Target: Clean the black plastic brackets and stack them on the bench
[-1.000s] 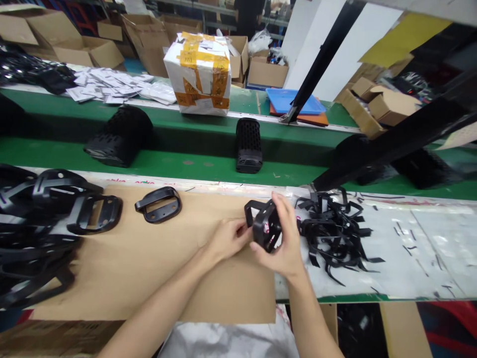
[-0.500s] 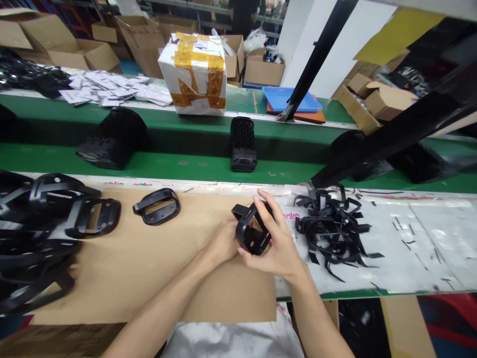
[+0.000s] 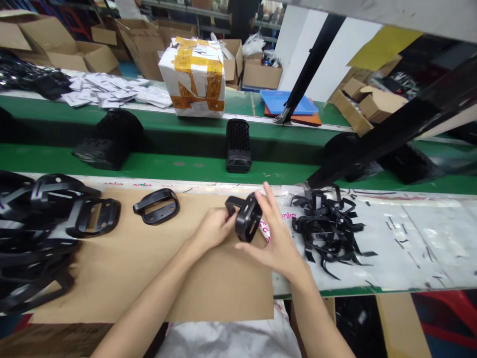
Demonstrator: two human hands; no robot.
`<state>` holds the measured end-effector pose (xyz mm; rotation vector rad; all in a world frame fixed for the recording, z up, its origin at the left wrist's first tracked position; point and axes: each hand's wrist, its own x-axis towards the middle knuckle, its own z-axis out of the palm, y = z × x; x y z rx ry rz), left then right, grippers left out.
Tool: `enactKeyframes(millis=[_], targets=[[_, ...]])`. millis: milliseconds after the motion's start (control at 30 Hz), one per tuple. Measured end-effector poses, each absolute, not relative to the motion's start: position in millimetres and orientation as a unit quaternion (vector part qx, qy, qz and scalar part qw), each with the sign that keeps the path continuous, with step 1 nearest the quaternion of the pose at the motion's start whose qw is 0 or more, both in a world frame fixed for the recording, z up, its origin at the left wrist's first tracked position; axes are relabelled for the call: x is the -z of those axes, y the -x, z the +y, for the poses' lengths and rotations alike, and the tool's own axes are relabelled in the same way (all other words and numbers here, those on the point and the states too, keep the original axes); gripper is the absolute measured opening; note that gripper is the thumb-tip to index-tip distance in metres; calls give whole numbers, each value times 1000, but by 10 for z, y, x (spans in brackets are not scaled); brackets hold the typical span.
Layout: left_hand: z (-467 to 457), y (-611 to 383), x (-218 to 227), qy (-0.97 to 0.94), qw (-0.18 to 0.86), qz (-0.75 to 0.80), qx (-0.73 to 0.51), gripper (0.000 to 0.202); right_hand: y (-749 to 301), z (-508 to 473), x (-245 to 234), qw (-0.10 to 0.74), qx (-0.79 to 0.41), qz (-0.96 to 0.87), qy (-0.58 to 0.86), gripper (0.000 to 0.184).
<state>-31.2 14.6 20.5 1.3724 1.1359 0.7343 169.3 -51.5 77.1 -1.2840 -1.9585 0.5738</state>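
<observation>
Head view: the left hand (image 3: 212, 228) grips a black handle (image 3: 248, 219) by its bowed side, holding it up over the right part of a brown cardboard sheet (image 3: 149, 278) on the bench (image 3: 454, 219). The right hand (image 3: 278, 246) is spread wide just to the right of that handle, thumb below and fingers above, grasping nothing; whether a fingertip brushes the upper edge, I cannot tell. A second handle (image 3: 164, 215) lies on the sheet near its far edge, to the left of both hands and well apart from them. Farther left, a heap of black handles (image 3: 48, 191) overlaps the sheet, the pieces stacked at various angles. To the right of the right hand, a tangle of black strips (image 3: 316, 223) lies on the pale, plastic-covered part of the bench, with small dark scraps scattered beyond it. Behind the bench runs a green channel (image 3: 186, 166), where a black perforated canister (image 3: 238, 141) sits beyond the hands, with more dark canisters to either side, partly blurred. On the ledge behind stand a white box (image 3: 197, 74) bound with orange tape, a pile of white slips (image 3: 104, 89) to its left and a blue tray (image 3: 276, 102) to its right.
</observation>
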Motion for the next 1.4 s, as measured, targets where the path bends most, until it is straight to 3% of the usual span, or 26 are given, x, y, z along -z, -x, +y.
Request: enactKeyframes(millis=[67,167,200,300,467,633,733,833,967,1167,1400], targets=[[261,452,-201,-669,440,528,-282,25,-1808,-587,-647,384,-220,-703,557,80],[393,605,-119,-720,260,610,-204,34,-1949,-771,-351,358,-208,-646,641,28],[412,629,-80,-726,219,628,-174,37,-1981,-834,-243,327,-210,-642,661,27],[397,629,17,-748,156,635,-116,39,-2047,-955,-2,260,-206,-629,703,39],[327,608,27,-782,143,593,-131,13,-2151,-929,2,249,-263,-598,715,28],[324,643,16,-799,147,563,-150,25,-2134,-983,-113,341,-492,-460,656,39],[322,630,37,-804,147,555,-154,29,-2058,-1051,-213,380,-602,-374,594,37],[322,612,61,-815,143,539,-156,28,-1974,-1104,-363,439,-613,-331,568,32],[325,593,94,-810,129,552,-150,21,-1830,-1285,-429,507,-595,-324,533,42],[309,508,106,-800,99,577,-130,28,-1637,-1687,-128,390,-573,-293,659,53],[300,432,144,-809,90,568,-123,25,-1673,-1532,-92,281,-503,-479,662,58]])
